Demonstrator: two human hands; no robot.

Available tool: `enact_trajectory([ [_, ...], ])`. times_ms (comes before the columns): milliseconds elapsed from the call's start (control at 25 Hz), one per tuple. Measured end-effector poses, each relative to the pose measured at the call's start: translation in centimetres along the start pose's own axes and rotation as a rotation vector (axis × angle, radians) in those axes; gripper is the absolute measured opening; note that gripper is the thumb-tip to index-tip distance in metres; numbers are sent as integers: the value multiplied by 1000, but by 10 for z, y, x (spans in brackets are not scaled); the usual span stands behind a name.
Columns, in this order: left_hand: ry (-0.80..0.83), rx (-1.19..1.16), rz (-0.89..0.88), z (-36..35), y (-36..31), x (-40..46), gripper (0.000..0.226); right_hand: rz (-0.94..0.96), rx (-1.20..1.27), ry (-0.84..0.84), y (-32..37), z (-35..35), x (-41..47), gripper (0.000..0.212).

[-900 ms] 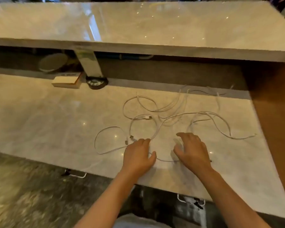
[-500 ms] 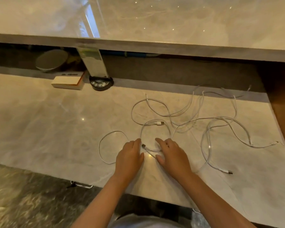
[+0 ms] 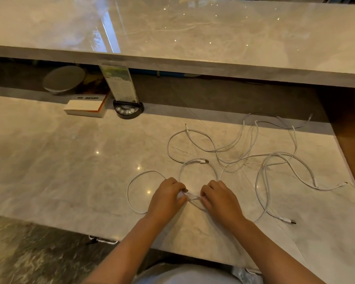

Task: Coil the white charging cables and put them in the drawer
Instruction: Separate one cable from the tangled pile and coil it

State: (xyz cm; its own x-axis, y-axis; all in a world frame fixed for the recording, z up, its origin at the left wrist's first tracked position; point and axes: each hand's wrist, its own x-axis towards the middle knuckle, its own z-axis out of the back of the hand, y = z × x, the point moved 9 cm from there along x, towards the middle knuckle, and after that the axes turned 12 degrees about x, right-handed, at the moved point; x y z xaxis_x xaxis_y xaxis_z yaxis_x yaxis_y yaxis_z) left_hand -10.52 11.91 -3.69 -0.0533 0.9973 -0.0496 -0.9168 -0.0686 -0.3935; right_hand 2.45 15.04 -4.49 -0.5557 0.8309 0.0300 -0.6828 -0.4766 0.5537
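Both grips are pinched on one cable (image 3: 193,196): left hand (image 3: 166,198), right hand (image 3: 219,198). Anchor the plug end, wind even loops; the other cables (image 3: 264,158) sprawl on the bench (image 3: 70,160).

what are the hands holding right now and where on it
Both hold a white charging cable: the left hand pinches it near its plug end, and the right hand pinches the cord just beside it.
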Motion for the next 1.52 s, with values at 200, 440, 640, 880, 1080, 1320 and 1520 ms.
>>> enact_trajectory([
  [200, -96, -451, 181, 50, -5, 30, 4, -44, 385, -6, 5, 44, 23, 4],
  [440, 226, -758, -12, 65, -76, 53, 31, -156, 981, -176, 35, 132, 48, 11],
  [640, 113, -481, -152, 69, -95, 68, 15, -147, 1207, -282, 40, 185, 51, 11],
  [880, 34, -467, -182, 89, -99, 64, 21, -160, 1308, -515, 25, 224, 45, 8],
  [1080, -29, -840, -169, 148, -121, 55, 31, -463, 1414, -544, -16, 210, 47, 28],
  [1320, 196, -1269, -145, 152, -115, 65, 31, -193, 770, -656, 12, 218, 35, 44],
  [1520, 469, -1465, -218, 146, -128, 60, 28, 67, 456, -391, 46, 221, 56, 57],
])
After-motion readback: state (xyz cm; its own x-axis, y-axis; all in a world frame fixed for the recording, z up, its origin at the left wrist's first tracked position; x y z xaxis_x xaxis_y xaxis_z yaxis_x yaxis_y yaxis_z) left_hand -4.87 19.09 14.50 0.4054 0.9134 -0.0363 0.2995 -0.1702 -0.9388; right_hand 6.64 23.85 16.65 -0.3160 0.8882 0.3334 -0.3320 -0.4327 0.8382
